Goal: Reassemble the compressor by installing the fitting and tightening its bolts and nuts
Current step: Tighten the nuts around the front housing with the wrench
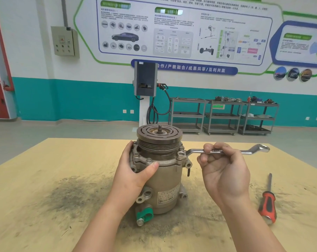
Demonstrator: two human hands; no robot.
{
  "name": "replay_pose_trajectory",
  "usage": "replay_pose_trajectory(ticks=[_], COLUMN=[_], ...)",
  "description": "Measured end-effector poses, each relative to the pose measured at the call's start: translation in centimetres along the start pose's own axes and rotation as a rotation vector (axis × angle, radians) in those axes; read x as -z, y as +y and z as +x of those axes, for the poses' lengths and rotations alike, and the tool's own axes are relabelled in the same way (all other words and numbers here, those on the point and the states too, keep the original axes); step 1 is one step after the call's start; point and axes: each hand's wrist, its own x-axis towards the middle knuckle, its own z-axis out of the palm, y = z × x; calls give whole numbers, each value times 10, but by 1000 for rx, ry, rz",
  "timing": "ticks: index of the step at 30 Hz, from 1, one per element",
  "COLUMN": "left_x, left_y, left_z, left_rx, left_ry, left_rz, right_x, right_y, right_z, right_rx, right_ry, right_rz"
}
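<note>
Compressor (159, 171) — upright on the wooden table (45, 179), pulley up. Left hand (135, 168) grips its flange. Right hand (221, 166) curls round a ring spanner (205, 151) seated on a flange bolt (181, 154). Risk — shallow seating slips, rounding the head; body may twist.

Teal-banded wall (81, 100), grey shelving carts (223, 115)
</note>
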Motion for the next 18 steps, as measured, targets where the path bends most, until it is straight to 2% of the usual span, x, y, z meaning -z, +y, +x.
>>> replay_pose_trajectory(ticks=[5,9,11,13,15,18], left_x=[0,0,0,0,0,1], left_y=[1,2,3,3,3,-1], left_z=[-1,-2,-2,-2,-2,-1], left_rx=[7,8,10,13,15,21], left_ry=[3,3,-2,-7,-9,-11], left_rz=[1,17,11,7,3,-5], right_x=[1,4,4,1,0,-5], right_y=[1,1,5,8,14,27], right_z=[3,6,6,1,-9,-30], right_rx=[0,-104,-61,43,234,670], right_ry=[-45,27,65,49,-10,-192], right_rz=[-97,-1,-1,-49,-161,-576])
